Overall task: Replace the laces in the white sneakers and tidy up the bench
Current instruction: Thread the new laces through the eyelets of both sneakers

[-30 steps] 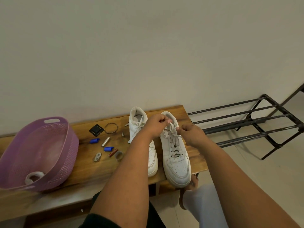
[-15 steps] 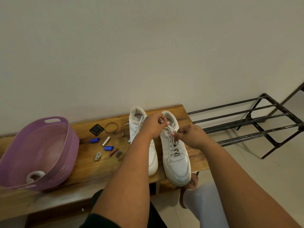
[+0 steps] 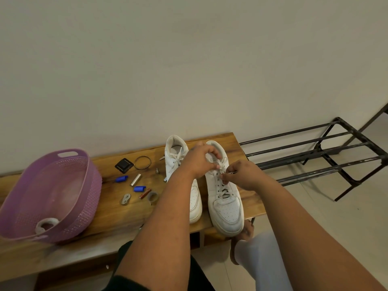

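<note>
A white lace (image 3: 223,164) runs up the right-hand white sneaker (image 3: 225,198), a smooth leather-look low-top with a perforated toe, standing on a wooden bench (image 3: 117,215) with its toe overhanging the near edge. The left hand (image 3: 199,160) curls over the shoe's collar, fingertips pinching the lace near the top eyelets. The right hand (image 3: 241,175) sits just beside it, thumb and forefinger pinching a strand of the same lace a little lower. Exactly how the lace passes between the fingers is too small to make out. Left of the fingers stands the second white sneaker (image 3: 178,164), laced, its middle hidden by the left forearm. Further left lie small items: a twisted metal ring (image 3: 142,162), a black square object (image 3: 124,165), two blue caps (image 3: 121,179), a silver cylinder (image 3: 135,179), a red battery (image 3: 145,193) and a roll of tape (image 3: 152,196). At the far left sits a purple woven-pattern plastic basket (image 3: 84,198), cut off by the frame, holding a pale tape roll (image 3: 46,225). Right of the hands, a black metal shoe rack (image 3: 315,156) stands on tiled floor.
</note>
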